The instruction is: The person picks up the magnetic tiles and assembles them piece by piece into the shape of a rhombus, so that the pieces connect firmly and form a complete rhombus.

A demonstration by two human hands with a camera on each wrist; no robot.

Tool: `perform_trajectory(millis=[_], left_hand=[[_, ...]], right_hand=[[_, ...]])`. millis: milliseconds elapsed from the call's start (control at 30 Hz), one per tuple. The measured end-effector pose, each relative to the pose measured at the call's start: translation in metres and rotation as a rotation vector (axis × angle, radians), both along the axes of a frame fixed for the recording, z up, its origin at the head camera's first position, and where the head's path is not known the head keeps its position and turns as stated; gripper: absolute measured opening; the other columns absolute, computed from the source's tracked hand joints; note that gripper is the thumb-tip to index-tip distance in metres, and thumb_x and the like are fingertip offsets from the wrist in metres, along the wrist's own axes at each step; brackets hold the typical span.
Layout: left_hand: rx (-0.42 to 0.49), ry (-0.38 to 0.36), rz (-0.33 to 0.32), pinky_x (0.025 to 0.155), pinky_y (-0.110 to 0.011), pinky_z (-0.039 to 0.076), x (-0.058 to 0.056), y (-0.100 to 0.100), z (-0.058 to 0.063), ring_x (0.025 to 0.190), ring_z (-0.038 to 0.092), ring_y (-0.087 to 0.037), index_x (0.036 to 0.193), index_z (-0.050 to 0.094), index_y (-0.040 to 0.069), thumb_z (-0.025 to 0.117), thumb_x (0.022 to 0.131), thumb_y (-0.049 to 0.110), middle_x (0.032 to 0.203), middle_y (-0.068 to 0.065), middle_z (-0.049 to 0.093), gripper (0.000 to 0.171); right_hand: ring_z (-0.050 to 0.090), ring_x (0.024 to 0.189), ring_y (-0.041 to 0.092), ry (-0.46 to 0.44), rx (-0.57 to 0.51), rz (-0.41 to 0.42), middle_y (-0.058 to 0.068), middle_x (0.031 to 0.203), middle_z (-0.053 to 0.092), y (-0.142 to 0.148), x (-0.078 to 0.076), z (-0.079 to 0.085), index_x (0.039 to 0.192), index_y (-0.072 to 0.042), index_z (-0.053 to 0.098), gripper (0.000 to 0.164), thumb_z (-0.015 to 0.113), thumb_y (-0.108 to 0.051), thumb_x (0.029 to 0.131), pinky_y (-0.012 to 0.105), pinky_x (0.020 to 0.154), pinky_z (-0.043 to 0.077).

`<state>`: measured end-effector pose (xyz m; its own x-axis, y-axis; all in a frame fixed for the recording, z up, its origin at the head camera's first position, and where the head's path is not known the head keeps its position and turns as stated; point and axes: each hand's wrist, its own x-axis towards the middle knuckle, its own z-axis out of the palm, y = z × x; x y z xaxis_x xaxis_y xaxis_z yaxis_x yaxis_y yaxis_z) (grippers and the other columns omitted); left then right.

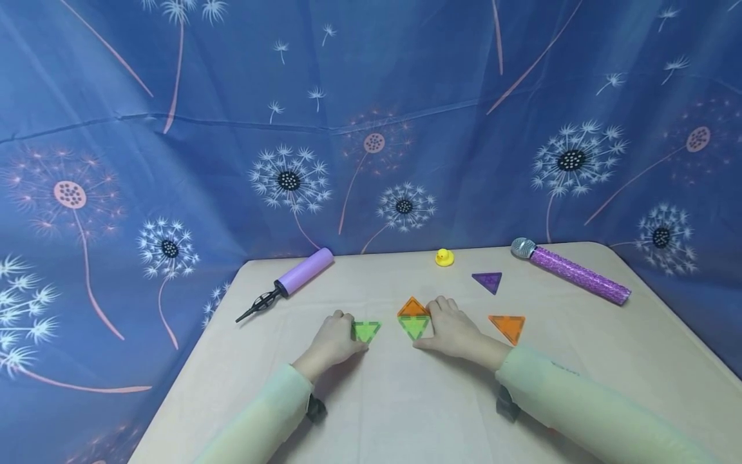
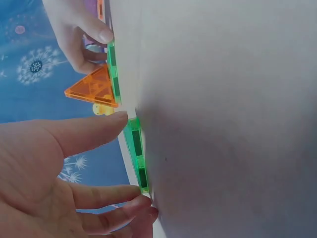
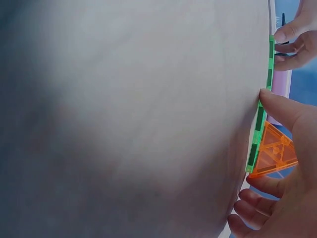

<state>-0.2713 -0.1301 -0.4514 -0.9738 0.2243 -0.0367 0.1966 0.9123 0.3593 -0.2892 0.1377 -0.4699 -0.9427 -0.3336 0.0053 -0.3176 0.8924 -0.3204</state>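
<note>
My left hand (image 1: 333, 338) pinches a green triangular magnetic tile (image 1: 366, 331) by its corners, thumb at one end and index finger at the other. The tile lies low at the tablecloth. A short gap to the right, my right hand (image 1: 455, 330) grips a second green triangular tile (image 1: 414, 327) between thumb and index finger. From that tile's edge an orange triangular tile (image 3: 275, 151) stands up, tilted, its base along the green piece. Both wrist views show the green tiles (image 2: 137, 154) edge-on, with dark magnet strips along their sides.
A second orange triangle (image 1: 508, 327) and a purple triangle (image 1: 488, 281) lie to the right. Farther back are a yellow rubber duck (image 1: 444, 258) and a glittery purple microphone (image 1: 580, 275). A lilac hand pump (image 1: 304, 270) lies back left. A blue dandelion-print curtain (image 1: 371, 77) hangs behind the table.
</note>
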Motion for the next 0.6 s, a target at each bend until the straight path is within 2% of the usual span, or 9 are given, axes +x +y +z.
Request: perform_trajectory(millis=[167, 400, 600], left_hand=[[0.022, -0.001, 0.015, 0.082, -0.043, 0.052, -0.001, 0.002, 0.002, 0.089, 0.055, -0.027, 0.118, 0.063, -0.008, 0.091, 0.075, 0.032, 0.099, -0.012, 0.055, 0.066], [0.082, 0.004, 0.056, 0.081, -0.045, 0.053, -0.005, 0.005, 0.001, 0.084, 0.054, -0.027, 0.107, 0.054, -0.001, 0.096, 0.068, 0.029, 0.093, -0.010, 0.051, 0.065], [0.195, 0.031, 0.092, 0.086, -0.046, 0.055, -0.002, 0.016, 0.000, 0.088, 0.057, -0.028, 0.112, 0.052, -0.001, 0.094, 0.066, 0.010, 0.098, -0.011, 0.051, 0.064]], right_hand=[[0.048, 0.104, 0.027, 0.008, 0.009, 0.007, 0.013, 0.116, 0.052, 0.001, 0.000, 0.000, 0.132, 0.005, 0.052, 0.088, 0.082, -0.058, 0.078, 0.044, 0.087, 0.051], [0.047, 0.104, 0.027, 0.002, 0.018, 0.012, 0.014, 0.117, 0.052, 0.001, -0.001, 0.000, 0.133, 0.005, 0.052, 0.089, 0.081, -0.058, 0.078, 0.044, 0.087, 0.050], [0.048, 0.105, 0.028, -0.004, 0.021, 0.016, 0.014, 0.117, 0.052, 0.001, 0.000, 0.002, 0.134, 0.006, 0.052, 0.089, 0.081, -0.058, 0.079, 0.045, 0.088, 0.050]])
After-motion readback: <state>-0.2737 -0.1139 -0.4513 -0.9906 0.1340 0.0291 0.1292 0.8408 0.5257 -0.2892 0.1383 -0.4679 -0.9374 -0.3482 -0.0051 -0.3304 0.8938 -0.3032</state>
